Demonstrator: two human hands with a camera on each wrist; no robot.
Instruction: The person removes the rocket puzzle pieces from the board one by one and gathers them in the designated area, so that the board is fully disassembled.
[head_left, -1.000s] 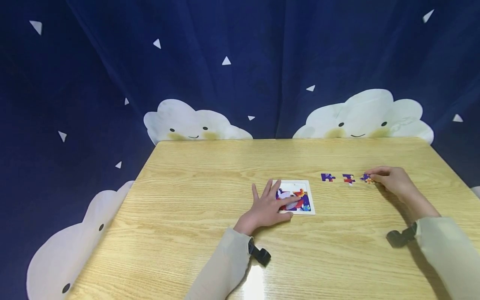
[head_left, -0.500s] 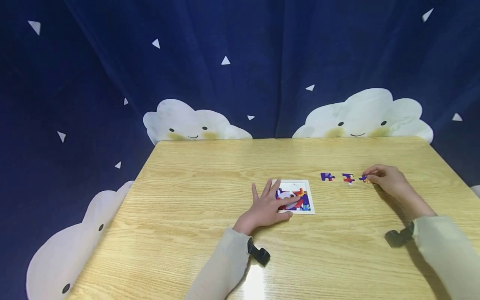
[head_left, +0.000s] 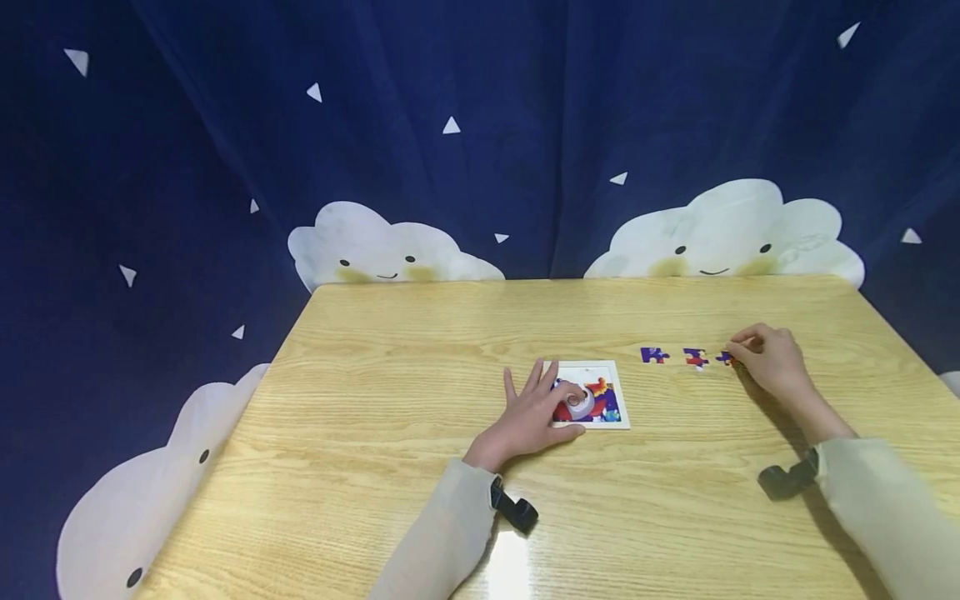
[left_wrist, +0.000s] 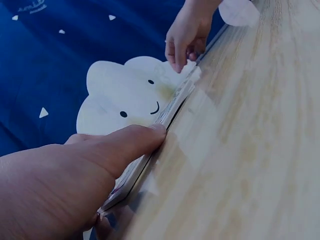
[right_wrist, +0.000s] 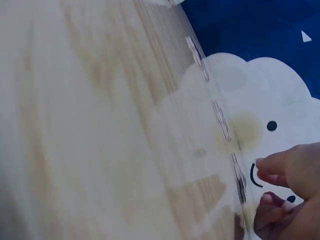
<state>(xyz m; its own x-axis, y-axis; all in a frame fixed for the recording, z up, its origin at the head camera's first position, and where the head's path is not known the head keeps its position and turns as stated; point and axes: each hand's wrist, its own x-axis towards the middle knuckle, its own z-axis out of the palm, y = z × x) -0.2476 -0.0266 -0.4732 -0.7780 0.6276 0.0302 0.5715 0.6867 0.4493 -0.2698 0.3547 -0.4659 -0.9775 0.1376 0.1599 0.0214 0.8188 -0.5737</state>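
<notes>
My left hand (head_left: 528, 414) rests spread on a white puzzle frame (head_left: 622, 392), its index finger bent over the partly filled picture. In the left wrist view the thumb (left_wrist: 137, 142) lies along the frame's edge. To the right, jigsaw pieces lie in a row: a purple one (head_left: 653, 356), a purple-and-red one (head_left: 695, 358) and one (head_left: 723, 357) partly hidden by my right hand (head_left: 772, 360). In the right wrist view, the right thumb and fingers are loosely bent and apart, beside the nearest piece (right_wrist: 239, 177), with no piece seen between them.
A wooden table (head_left: 360, 392) carries the frame and pieces. Behind it hangs a dark blue curtain (head_left: 495, 100) with white clouds and triangles. Black straps with small camera mounts sit on both wrists.
My right hand shifts slightly left, covering more of the rightmost piece. My left index finger, straight across the picture before, is now bent back. The frame and other pieces stay put.
</notes>
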